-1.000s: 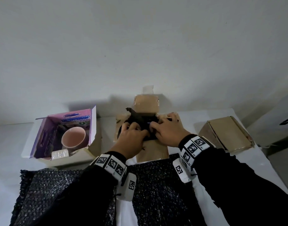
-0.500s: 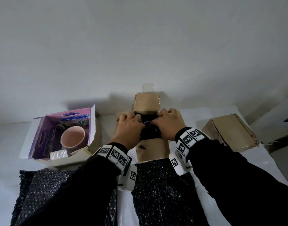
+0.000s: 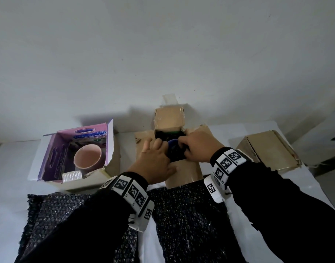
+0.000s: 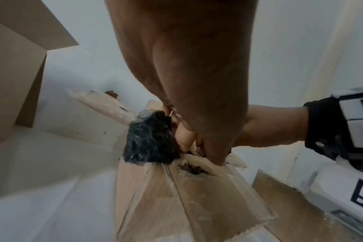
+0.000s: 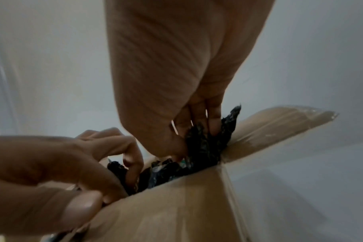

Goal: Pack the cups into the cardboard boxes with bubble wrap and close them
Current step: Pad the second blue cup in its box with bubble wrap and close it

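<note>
A brown cardboard box (image 3: 169,122) stands open at the table's middle, its flaps spread. Inside sits a blue cup (image 3: 173,149) in black bubble wrap (image 4: 149,139). My left hand (image 3: 159,147) reaches in from the near left; its bent fingers dig into the wrap (image 5: 205,147) while the thumb lies on the near wall. My right hand (image 3: 183,149) comes from the right, its straight fingers (image 5: 211,117) pressing wrap down into the box's far corner. A pink cup (image 3: 87,156) sits bare in a purple box (image 3: 49,160) on the left.
A shut brown box (image 3: 267,152) lies at the right. Two black bubble wrap sheets (image 3: 189,215) (image 3: 54,215) cover the near table under my forearms. A small clear plastic piece (image 3: 71,175) sits on the purple box's near edge. The wall rises right behind the boxes.
The wrapped bundle, held above the opening a second ago, has gone down into the box. Both hands followed it in, and the cup's blue inside now shows.
</note>
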`<move>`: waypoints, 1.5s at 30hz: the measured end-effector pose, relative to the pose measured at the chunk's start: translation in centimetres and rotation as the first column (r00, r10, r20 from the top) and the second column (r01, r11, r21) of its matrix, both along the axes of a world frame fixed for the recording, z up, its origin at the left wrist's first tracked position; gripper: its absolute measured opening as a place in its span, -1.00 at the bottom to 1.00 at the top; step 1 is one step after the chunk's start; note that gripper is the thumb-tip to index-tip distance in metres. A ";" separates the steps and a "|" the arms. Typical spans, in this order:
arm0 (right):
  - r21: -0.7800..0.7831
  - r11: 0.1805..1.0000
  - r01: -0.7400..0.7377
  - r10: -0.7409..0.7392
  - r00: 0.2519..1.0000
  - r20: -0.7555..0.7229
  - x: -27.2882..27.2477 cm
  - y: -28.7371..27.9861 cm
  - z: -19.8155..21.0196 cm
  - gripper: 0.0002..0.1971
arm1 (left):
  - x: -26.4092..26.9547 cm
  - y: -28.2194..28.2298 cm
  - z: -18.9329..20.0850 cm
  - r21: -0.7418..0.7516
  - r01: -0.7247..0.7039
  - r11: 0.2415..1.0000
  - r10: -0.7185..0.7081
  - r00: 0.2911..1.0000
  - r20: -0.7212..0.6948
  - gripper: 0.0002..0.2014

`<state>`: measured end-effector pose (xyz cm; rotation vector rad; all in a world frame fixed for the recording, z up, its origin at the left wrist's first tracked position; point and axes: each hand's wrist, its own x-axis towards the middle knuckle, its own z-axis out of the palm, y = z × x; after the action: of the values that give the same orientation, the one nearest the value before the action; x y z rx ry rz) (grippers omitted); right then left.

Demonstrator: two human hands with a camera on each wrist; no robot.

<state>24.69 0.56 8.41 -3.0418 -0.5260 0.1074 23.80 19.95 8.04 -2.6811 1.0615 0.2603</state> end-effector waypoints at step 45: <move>-0.028 0.998 0.054 -0.058 0.982 -0.177 -2.0 0.1 -0.5 -0.56 | -0.2 0.4 0.0 0.035 -0.172 0.985 0.168 0.982 0.083 -0.75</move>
<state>22.73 0.61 7.89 -3.0258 -0.4281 0.3819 23.62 20.35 8.00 -2.7222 0.7965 0.2025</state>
